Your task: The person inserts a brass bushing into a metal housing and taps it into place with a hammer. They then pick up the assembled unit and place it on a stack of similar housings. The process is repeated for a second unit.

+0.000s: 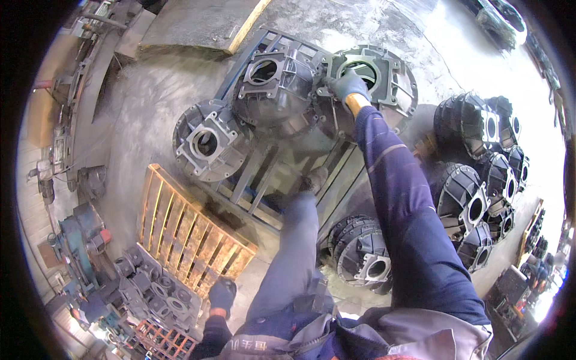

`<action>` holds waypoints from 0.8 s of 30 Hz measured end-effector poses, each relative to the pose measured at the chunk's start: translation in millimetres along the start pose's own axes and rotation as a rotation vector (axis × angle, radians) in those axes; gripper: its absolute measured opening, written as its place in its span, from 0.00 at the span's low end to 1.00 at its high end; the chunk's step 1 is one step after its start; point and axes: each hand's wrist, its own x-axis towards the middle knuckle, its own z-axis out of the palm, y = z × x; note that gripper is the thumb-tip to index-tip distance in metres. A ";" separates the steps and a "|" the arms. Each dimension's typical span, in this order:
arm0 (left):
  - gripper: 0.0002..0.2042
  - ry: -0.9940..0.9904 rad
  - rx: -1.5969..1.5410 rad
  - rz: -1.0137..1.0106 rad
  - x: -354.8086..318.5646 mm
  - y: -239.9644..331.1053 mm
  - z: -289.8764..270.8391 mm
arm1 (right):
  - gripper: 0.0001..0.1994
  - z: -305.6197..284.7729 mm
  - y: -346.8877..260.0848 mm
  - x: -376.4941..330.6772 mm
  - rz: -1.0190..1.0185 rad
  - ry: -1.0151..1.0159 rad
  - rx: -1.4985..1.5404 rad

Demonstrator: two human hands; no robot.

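Observation:
At the far end of a blue-grey metal rack point(258, 210), my right hand point(353, 87) in a grey glove is closed on the rim of the opening in a large cast-metal housing point(399, 90). Its fingertips are partly hidden inside that opening. Two more housings stand to its left: a dark one point(273, 99) with a square flange and a lighter grey one point(213, 144). My left hand point(222, 295), in a dark glove, hangs low beside the wooden pallet point(195, 231), apart from the housings; its fingers cannot be made out.
My shoe point(313, 179) is among the rack's bars. Several dark housings point(465, 192) are grouped on the floor to the right, with others point(363, 252) closer to me. Grey castings point(159, 294) and a red crate point(165, 341) lie at lower left. Machinery point(78, 240) lines the left side.

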 end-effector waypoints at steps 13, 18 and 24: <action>0.16 -0.354 -0.043 -0.112 -70.9 -83.8 37.0 | 0.39 -3.4 29.6 9.3 0.060 -0.101 -0.134; 0.16 -0.426 0.029 0.089 -18.7 -122.1 55.1 | 0.39 -42.4 105.8 -52.8 -0.160 0.143 0.157; 0.16 -0.507 0.277 0.468 109.5 -94.3 57.7 | 0.41 -49.5 190.1 -190.3 -0.090 0.128 0.134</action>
